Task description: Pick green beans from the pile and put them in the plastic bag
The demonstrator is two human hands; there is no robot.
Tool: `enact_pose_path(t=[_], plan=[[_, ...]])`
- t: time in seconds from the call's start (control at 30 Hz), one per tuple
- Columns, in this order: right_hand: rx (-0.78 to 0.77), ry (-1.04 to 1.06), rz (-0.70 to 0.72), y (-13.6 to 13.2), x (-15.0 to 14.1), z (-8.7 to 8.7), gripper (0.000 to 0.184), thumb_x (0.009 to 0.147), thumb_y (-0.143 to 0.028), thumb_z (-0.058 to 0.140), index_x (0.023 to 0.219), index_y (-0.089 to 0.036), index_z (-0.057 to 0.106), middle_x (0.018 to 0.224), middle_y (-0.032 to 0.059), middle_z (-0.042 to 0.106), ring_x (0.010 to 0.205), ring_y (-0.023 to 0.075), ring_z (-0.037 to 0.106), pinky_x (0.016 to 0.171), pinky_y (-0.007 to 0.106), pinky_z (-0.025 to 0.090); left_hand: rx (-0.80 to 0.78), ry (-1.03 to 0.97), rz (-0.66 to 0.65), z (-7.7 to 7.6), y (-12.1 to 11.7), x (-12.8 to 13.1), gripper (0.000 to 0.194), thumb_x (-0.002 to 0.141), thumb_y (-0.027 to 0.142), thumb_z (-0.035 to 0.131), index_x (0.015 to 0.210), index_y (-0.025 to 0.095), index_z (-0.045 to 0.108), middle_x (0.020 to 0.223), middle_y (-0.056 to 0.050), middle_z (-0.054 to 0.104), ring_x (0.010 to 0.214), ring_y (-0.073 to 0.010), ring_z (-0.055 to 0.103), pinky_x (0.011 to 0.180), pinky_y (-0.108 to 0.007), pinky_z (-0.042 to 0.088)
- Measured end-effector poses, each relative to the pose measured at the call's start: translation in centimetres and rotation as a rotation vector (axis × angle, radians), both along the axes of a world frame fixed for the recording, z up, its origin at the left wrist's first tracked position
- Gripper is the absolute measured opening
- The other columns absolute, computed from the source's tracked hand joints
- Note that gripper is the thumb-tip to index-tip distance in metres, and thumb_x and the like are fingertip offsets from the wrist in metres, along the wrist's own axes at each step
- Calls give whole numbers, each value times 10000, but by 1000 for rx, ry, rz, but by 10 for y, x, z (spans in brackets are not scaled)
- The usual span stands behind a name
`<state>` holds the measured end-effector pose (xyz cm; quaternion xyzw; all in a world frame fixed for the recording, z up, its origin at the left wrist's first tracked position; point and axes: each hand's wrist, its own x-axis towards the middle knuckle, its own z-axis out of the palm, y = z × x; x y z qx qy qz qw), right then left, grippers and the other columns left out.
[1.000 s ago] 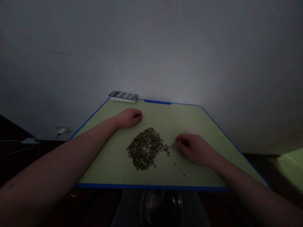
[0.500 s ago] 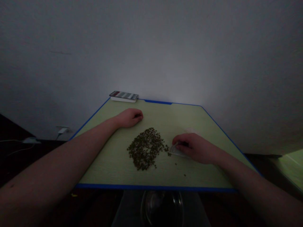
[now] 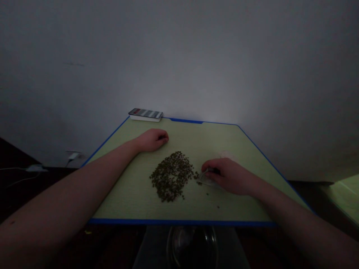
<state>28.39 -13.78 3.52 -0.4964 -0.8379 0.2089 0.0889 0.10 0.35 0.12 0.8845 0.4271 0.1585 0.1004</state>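
Hand on the right (image 3: 227, 175), pinching a seemingly thin see-through bag (image 3: 209, 182) beside the heap of small dark grains (image 3: 171, 177), could scatter nearby strays (image 3: 196, 174) across the table (image 3: 126, 201) if the bag's edge flicks them.

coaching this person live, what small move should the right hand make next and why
I'd probably nudge the right hand slightly left: it pinches a translucent plastic piece whose edge sits right by a few loose seed-like bits, with the main pile just beyond.
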Motion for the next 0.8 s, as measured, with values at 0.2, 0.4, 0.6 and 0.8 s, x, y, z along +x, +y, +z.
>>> enact_pose_path(t=[0.2, 0.4, 0.6, 0.8], plan=[[-40, 5, -24, -3, 2, -3, 202, 822, -229, 492, 926, -192, 662, 684, 16, 653, 597, 135, 546, 551, 250, 360, 9, 5, 4, -1, 1, 0, 293, 809, 371, 424, 860, 165, 627, 751, -31, 632, 657, -141, 520, 610, -259, 355], [-45, 7, -78, -11, 4, -5, 205, 829, -238, 486, 918, -192, 664, 704, 15, 658, 594, 130, 545, 542, 248, 353, 12, 5, -8, 0, 1, 0, 274, 811, 351, 431, 857, 161, 623, 764, -29, 636, 657, -132, 522, 608, -248, 358], [5, 23, -58, -13, -7, -4, 211, 815, -196, 481, 912, -188, 669, 732, 26, 674, 618, 130, 554, 565, 246, 361, 8, 6, 8, 2, -1, 1, 272, 805, 350, 438, 847, 160, 627, 749, -29, 632, 636, -129, 512, 592, -248, 350], [106, -26, -164, -21, -14, -6, 234, 824, -209, 467, 939, -182, 670, 686, 32, 669, 560, 122, 546, 531, 244, 339, 5, 1, 6, 1, 0, 1, 268, 804, 350, 439, 842, 160, 625, 728, -26, 621, 630, -129, 506, 586, -250, 343]])
